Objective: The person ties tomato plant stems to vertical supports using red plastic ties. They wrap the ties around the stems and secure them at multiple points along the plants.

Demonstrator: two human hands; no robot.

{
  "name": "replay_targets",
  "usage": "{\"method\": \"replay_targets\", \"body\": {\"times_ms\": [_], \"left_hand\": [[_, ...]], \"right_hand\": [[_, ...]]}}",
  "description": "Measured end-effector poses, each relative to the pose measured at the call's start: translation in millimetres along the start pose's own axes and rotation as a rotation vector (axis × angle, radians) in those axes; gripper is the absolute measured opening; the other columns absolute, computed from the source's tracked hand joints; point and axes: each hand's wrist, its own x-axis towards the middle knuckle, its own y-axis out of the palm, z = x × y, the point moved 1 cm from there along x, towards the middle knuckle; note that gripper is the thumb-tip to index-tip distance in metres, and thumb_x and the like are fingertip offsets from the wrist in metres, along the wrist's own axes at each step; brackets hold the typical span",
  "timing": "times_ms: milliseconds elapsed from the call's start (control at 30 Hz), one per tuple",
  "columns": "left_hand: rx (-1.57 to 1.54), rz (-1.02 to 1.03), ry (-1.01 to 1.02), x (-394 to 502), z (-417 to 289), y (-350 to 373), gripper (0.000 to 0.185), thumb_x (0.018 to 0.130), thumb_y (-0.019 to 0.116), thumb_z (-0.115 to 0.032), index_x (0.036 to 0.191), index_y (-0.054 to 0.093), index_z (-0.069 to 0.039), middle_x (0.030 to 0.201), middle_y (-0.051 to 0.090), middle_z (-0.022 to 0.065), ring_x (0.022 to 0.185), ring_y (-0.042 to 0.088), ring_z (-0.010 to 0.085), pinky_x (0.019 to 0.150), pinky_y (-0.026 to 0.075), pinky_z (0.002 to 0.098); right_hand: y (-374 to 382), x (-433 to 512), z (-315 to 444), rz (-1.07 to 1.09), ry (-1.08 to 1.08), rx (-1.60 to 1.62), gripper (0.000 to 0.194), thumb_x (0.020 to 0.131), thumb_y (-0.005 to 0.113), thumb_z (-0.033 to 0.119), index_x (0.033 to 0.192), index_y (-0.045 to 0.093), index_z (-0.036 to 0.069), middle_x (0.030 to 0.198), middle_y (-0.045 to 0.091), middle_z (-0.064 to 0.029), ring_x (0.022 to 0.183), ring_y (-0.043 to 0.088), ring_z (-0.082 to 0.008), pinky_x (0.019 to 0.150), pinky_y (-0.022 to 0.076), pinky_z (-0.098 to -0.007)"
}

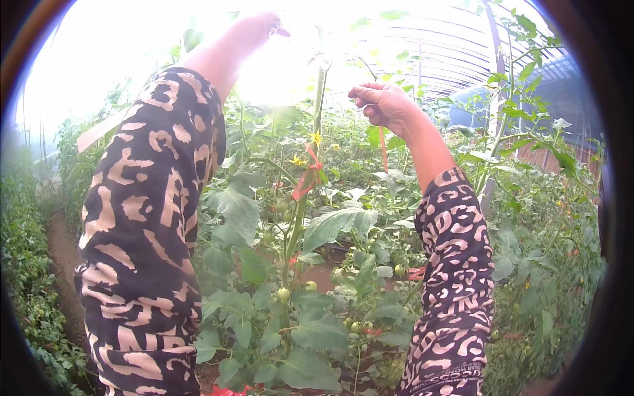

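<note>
A tall tomato plant stem (317,104) stands between my raised arms, with yellow flowers (316,138) and green tomatoes (283,294) on it. Red plastic tape (309,173) is tied around the stem below my hands. My left hand (270,24) is up at the top, left of the stem, washed out by glare; whether it holds anything cannot be told. My right hand (379,101) is right of the stem with its fingers curled and the thumb against the forefinger. An orange-red strip (383,148) hangs just below it; whether the hand grips it is unclear.
Dense tomato plants surround me on both sides. A bare soil path (64,252) runs at the left. At the right stands a slanting post (495,99) beside another tall tomato plant (505,119). The curved greenhouse roof frame (436,44) spans above. Red tape (230,391) lies low down.
</note>
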Motion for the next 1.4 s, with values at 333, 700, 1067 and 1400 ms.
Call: {"method": "replay_targets", "body": {"times_ms": [333,700,1067,1400], "left_hand": [[0.013,0.009,0.013,-3.7,11.1,-8.2,0.012,0.088,0.052,-0.011,0.094,0.06,-0.004,0.09,0.067,0.0096,0.043,0.029,0.0027,0.037,0.025,0.0166],[-0.217,0.194,-0.157,-35.5,71.6,97.7,0.015,0.089,0.049,-0.01,0.1,0.057,-0.004,0.094,0.066,0.0101,0.042,0.025,0.0067,0.038,0.028,0.0191],[-0.213,0.166,-0.28,-47.9,33.3,134.5,0.014,0.086,0.052,-0.006,0.094,0.06,0.002,0.083,0.064,0.0102,0.045,0.038,0.007,0.04,0.032,0.0221],[-0.497,0.609,-0.129,-34.0,44.4,144.8,0.016,0.084,0.06,-0.015,0.094,0.061,-0.003,0.076,0.061,0.0018,0.068,0.057,0.0093,0.06,0.043,0.023]], "right_hand": [[-30.3,29.3,3.4,-0.065,-0.147,0.361,0.022,0.084,0.064,0.02,0.098,0.059,0.005,0.079,0.054,0.0006,0.057,0.046,-0.0051,0.042,0.0384,-0.0157],[-22.2,32.5,-14.6,-0.481,-0.142,0.239,0.017,0.084,0.057,0.004,0.101,0.056,-0.001,0.083,0.062,-0.0115,0.067,0.063,-0.0138,0.049,0.0512,-0.0187],[-39.2,14.0,1.0,-0.544,-0.268,-0.314,0.013,0.079,0.063,0.012,0.087,0.063,0.002,0.063,0.063,-0.0058,0.051,0.06,-0.0099,0.04,0.0351,-0.0194],[-57.2,29.2,2.5,-0.559,-0.449,-0.448,0.032,0.076,0.068,0.017,0.092,0.056,-0.008,0.076,0.062,-0.0119,0.06,0.061,-0.0132,0.045,0.0466,-0.0232]]}}
